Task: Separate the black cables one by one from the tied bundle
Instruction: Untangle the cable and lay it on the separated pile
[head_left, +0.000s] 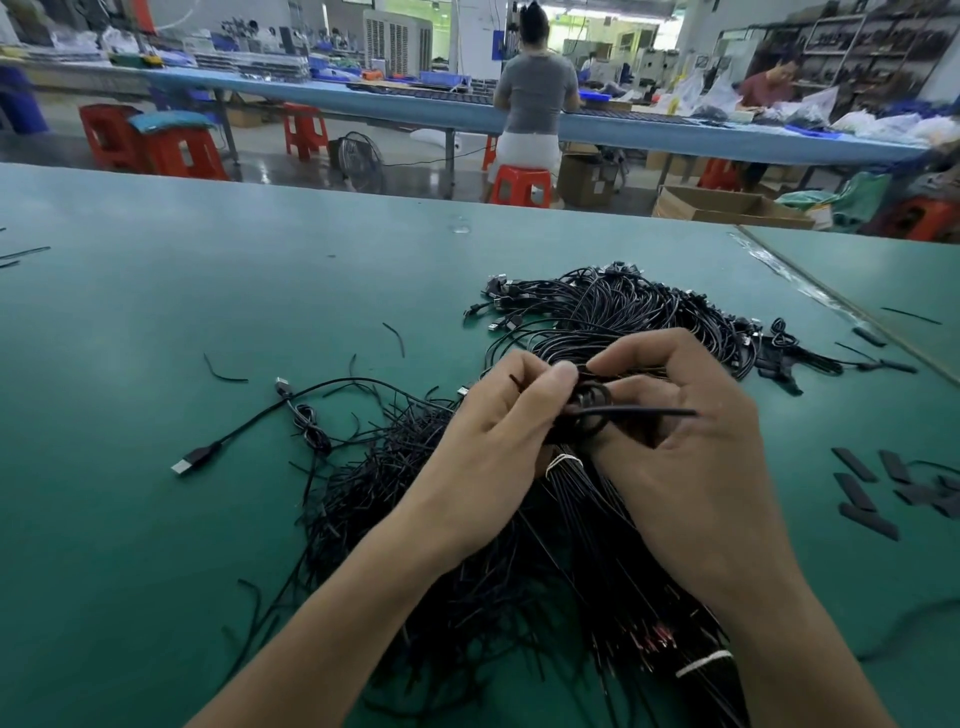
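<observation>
A thick bundle of black cables (613, 551) lies on the green table (208, 270), tied by a white band (563, 461) near my hands and another white band (704, 662) lower down. Its connector ends fan out at the far side (623, 306). My left hand (498, 431) and my right hand (691, 431) meet above the bundle. Both pinch one coiled black cable (592, 410), whose loose end sticks out to the right. A separated cable with a USB plug (192, 460) lies at the left.
Short black offcuts are scattered over the table at left and front. Flat black strips (867, 488) lie at the right. A table seam (841, 306) runs diagonally at the far right. Beyond the table edge a person sits on a red stool (522, 184) at another bench.
</observation>
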